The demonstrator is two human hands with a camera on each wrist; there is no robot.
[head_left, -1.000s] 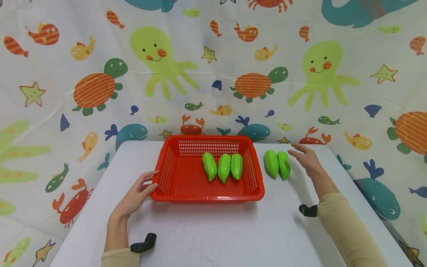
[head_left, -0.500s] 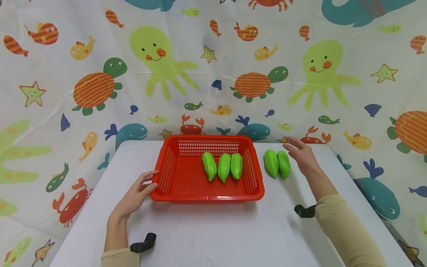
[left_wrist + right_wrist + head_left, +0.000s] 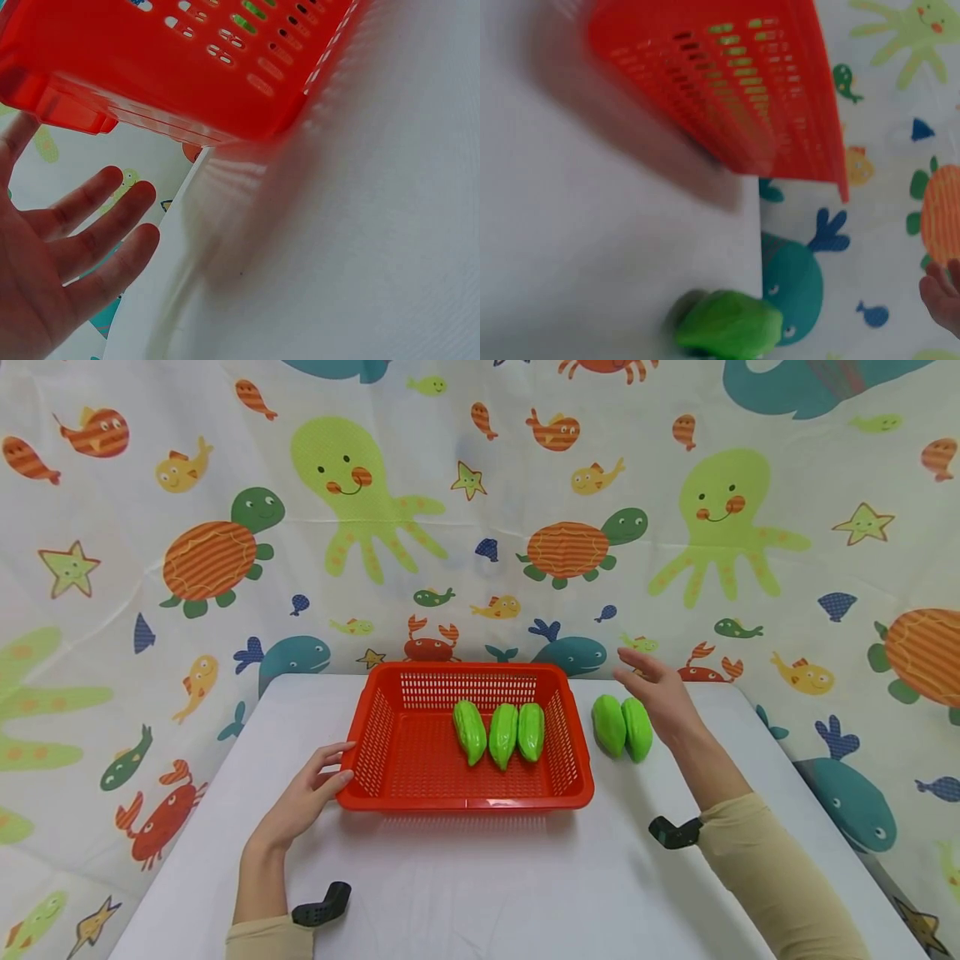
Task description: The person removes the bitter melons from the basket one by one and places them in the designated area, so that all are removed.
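A red plastic basket (image 3: pixel 465 804) with perforated walls stands mid-table, holding three glossy green starfruit (image 3: pixel 503 737) in its right half. At its left rim is my left hand (image 3: pixel 300 802). The left wrist view shows one digit reaching the rim while the other fingers (image 3: pixel 105 232) stay spread and fairly straight. Two more ridged green starfruit lie side by side right of the basket, the nearer one (image 3: pixel 609 727) and the outer one (image 3: pixel 637 731). My right hand (image 3: pixel 660 697) hovers beside and over the outer one, fingers extended, holding nothing. Only its fingertips (image 3: pixel 937 300) show in the right wrist view.
A white table (image 3: pixel 465 893) bears everything. Behind it hangs a curtain (image 3: pixel 465 527) printed with sea animals. Each wrist carries a small black camera, one on the left (image 3: pixel 322 906) and one on the right (image 3: pixel 675 832).
My right hand has moved left, from the right side of the two loose starfruit to partly over the outer one. My left hand, the basket and the starfruit have stayed put.
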